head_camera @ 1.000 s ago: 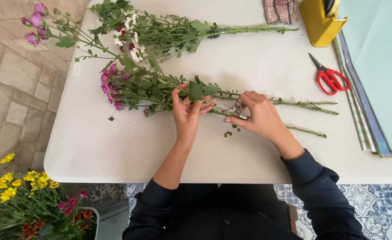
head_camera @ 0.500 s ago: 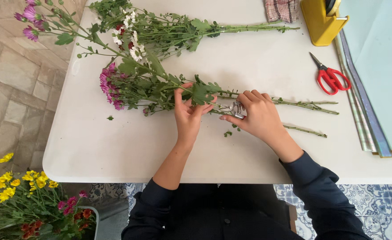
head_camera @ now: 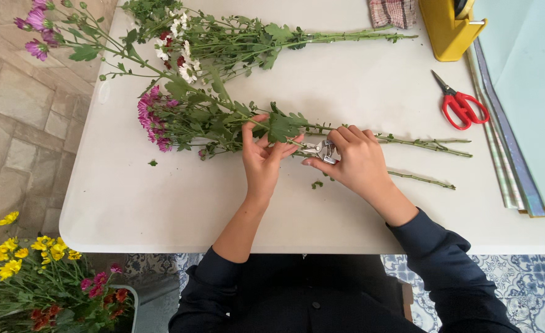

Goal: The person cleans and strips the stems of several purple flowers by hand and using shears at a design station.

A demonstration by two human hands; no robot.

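1. Head view, far left of the white counter point(head_camera: 130, 203): a pot of yellow and red flowers point(head_camera: 32, 283) stands on the floor below the counter's near-left corner.
2. On the counter, the bunch of purple flowers point(head_camera: 180, 120) lies on its side, blooms toward the counter's left edge and stems running toward the right; a second bunch with white and red blooms point(head_camera: 223, 40) lies beyond it, nearer the counter's far edge.
3. Left hand point(head_camera: 263, 157) rests at the counter's middle, its grip clenched on the leafy stems of the purple bunch.
4. Right hand point(head_camera: 356, 163), just beside the left, has its grip closed around small silver snips point(head_camera: 319, 150), the blades touching the stems.
5. Bare stems point(head_camera: 427, 145) stretch further right along the counter.
6. Red scissors point(head_camera: 461, 105) lie toward the counter's right edge, a yellow tape dispenser point(head_camera: 448, 31) at its far-right corner, and coloured paper sheets point(head_camera: 525, 98) along the right edge.
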